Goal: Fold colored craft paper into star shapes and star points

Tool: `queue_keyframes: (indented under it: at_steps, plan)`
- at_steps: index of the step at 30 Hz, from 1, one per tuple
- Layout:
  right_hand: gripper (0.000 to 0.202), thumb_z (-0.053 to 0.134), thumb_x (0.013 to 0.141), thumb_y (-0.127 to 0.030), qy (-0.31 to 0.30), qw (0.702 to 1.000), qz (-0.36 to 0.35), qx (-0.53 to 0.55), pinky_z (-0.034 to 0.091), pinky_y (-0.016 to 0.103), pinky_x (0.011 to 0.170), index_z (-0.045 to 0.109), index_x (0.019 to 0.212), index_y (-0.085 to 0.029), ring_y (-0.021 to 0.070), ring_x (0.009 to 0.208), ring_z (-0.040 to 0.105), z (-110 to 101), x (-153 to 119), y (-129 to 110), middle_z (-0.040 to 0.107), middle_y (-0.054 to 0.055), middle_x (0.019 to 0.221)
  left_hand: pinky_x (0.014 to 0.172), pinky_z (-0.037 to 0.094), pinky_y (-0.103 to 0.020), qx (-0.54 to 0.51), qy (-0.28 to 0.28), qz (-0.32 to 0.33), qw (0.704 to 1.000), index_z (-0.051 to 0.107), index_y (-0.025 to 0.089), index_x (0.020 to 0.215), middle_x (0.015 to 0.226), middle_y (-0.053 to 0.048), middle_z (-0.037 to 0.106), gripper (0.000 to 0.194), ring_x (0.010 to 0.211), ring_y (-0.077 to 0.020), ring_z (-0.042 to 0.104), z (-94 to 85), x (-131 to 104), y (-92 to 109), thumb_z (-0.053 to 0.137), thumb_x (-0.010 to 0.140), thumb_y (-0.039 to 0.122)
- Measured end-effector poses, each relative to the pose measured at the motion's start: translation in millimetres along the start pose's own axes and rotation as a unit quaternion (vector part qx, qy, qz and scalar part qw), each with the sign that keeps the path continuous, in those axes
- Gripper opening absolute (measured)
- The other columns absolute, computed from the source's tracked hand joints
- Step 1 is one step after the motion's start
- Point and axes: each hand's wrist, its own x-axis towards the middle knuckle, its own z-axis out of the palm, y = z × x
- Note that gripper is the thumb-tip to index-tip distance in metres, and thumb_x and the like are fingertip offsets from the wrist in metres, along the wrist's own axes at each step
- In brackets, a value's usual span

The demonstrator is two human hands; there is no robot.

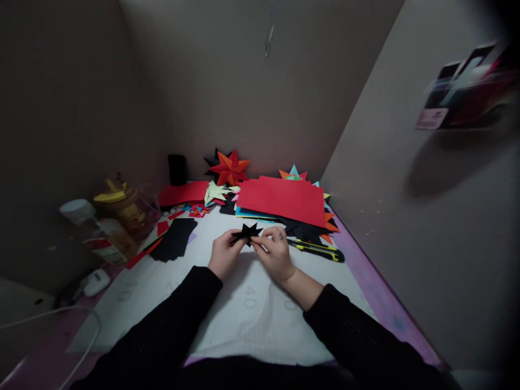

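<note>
A small black folded paper star (248, 232) is held between both hands above the white paper sheet, near the middle of the view. My left hand (225, 252) pinches its left side, thumb and fingers pressed together. On the other side, my right hand (275, 253) grips the star's lower right points with thumb and fingertips. Just right of my right hand lies a yellow and black cutter knife (319, 249). Behind the hands is a stack of red paper (282, 197), with blue and yellow sheets showing beneath it.
Black paper sheets (174, 239) lie at left, beyond them small coloured scraps. A red-orange paper star (231, 168) leans against the back wall. Bottles (105, 235), a white charger (96, 283) and a white cable (97, 325) are at far left.
</note>
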Motion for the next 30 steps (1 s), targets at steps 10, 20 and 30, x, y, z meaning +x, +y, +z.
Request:
queue_keyframes:
  at_steps: [10,20,30]
  plan:
    - [0.022,0.056,0.083,-0.020,0.012,1.000,0.013,-0.012,0.044,0.040,0.078,0.068,0.101,-0.025,0.0218,0.083,0.049,1,0,3,0.053,0.006,0.081,0.079,0.049,-0.030,-0.022,-0.036,-0.026,0.999,0.066,0.013,0.088,0.086,-0.007,0.071,0.022,0.082,-0.0189,0.065,0.7,0,-1,0.069,0.069,0.024]
    - [0.029,0.048,0.085,-0.016,0.018,0.999,0.046,-0.019,0.042,0.042,0.083,0.063,0.109,-0.020,0.0225,0.085,0.051,0,2,3,0.055,0.008,0.086,0.052,0.040,-0.021,-0.125,-0.043,-0.163,0.978,0.064,0.011,0.086,0.069,-0.003,0.069,0.029,0.056,-0.0125,0.059,2.2,2,-7,0.074,0.063,0.026]
    - [0.019,0.055,0.082,-0.017,0.007,1.000,0.025,-0.014,0.043,0.040,0.079,0.068,0.096,-0.020,0.0213,0.083,0.049,3,1,4,0.052,0.006,0.082,0.060,0.045,-0.023,-0.118,-0.052,-0.138,0.982,0.065,0.011,0.088,0.075,-0.004,0.070,0.030,0.064,-0.0138,0.062,0.3,2,-12,0.074,0.064,0.025]
